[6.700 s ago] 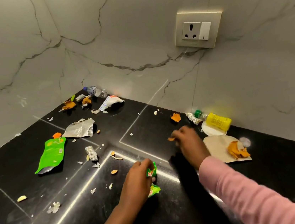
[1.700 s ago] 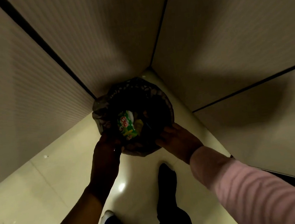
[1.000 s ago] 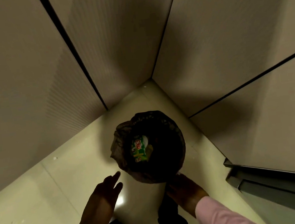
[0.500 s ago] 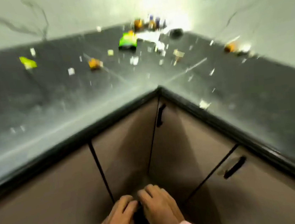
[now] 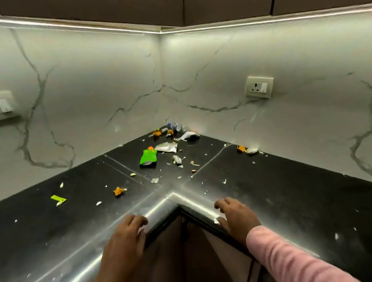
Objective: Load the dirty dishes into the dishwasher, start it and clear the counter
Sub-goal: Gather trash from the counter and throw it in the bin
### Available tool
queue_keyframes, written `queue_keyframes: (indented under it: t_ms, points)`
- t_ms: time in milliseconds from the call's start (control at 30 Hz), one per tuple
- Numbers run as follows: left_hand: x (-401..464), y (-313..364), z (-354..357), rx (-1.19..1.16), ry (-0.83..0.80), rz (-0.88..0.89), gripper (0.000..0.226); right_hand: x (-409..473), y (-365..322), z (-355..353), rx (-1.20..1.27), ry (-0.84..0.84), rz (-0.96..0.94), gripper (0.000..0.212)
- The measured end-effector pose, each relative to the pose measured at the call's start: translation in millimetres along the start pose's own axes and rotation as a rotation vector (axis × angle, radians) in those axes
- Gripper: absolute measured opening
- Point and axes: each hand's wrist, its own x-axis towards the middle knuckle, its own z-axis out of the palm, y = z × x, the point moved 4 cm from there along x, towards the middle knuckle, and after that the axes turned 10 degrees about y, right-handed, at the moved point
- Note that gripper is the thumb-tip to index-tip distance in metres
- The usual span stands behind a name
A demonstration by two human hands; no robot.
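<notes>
Head view, the only one: both hands rest on the inner corner of the glossy black stone bench (image 5: 291,188), holding nothing. The left hand (image 5: 124,237) sits at about 7 o'clock with its fingers (image 5: 136,219) loosely bent over the edge; the right hand (image 5: 236,216), in a pink sleeve, sits at 5 o'clock, fingers relaxed too.

What's left to clear is mostly up at 12 o'clock near the wall corner: a flat bright green plastic pouch (image 5: 148,157), a crumpled silvery foil wrapper (image 5: 166,147) just beside it, orange peel bits and pale crumbs all over. I'd guess it's all featherweight and floppy, so pinch the pouch by an edge; the crumbs probably need sweeping into a palm rather than picking.

Hard to make out: the little clutter right in the corner looks like a small clear bottle (image 5: 175,126), but it's too tiny to be sure. No dishwasher or dishes are in view.
</notes>
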Motion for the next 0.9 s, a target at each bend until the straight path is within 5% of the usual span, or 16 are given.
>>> queue_keyframes:
  t_ms: [233, 467, 633, 800, 900]
  points:
    - [80.4, -26.8, 63.3, -0.009, 0.025, -0.16, 0.018, 107.3, 93.5, 29.0, -0.063, 0.005, 0.163, 0.05]
    - [186.6, -32.9, 187.9, -0.066, 0.019, -0.276, 0.02, 223.4, 255.0, 64.9, -0.046, 0.022, 0.63, 0.075]
    - [221.2, -54.4, 212.6, 0.014, 0.129, -0.384, 0.02, 289.7, 349.6, 100.7, -0.046, -0.027, 0.905, 0.085]
    - [231.3, -119.9, 170.0, 0.366, 0.374, -0.679, 0.043, 340.0, 359.1, 141.9, 0.003, 0.003, 0.894, 0.076]
    - [229.1, -153.3, 151.9, 0.456, 0.35, -0.924, 0.067, 375.6, 331.3, 162.3, -0.089, -0.036, 0.761, 0.072]
